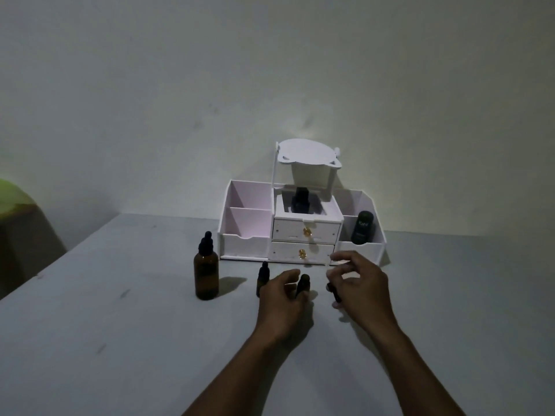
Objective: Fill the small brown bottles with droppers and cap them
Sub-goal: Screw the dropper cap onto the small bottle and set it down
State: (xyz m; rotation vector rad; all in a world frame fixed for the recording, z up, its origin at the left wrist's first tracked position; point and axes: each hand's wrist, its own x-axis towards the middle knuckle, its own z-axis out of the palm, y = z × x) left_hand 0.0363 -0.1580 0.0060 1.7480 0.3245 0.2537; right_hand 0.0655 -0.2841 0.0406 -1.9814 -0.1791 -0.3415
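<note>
Two forearms [255, 370] came in from the bottom edge, with the hands meeting at frame centre. The left hand [282, 292] had its fingers curled round a small open bottle [304, 284] standing on the table [120, 325], probably to steady it for filling or capping. The right hand [359, 282], just right of it, pinched a dropper [334, 294]. Only the dropper's dark end showed below the fingers, and motion blur made it impossible to tell where the glass tube pointed. It was near the bottle mouth but not in it.

A small capped bottle [263, 279] stood just left of the left hand, likely finished. A large brown bottle [206, 274] stood further left with its dropper cap on, probably the supply.

The table was plain pale grey with a few scuffs. A white organizer [244, 244] sat at its far edge against the wall [180, 85]. There was a dark bottle [301, 201] in its top centre tray and a dark green bottle [362, 228] in its right compartment. The room was dim. A green object [12, 193] sat at the left edge of the frame, but I couldn't tell what it was.
</note>
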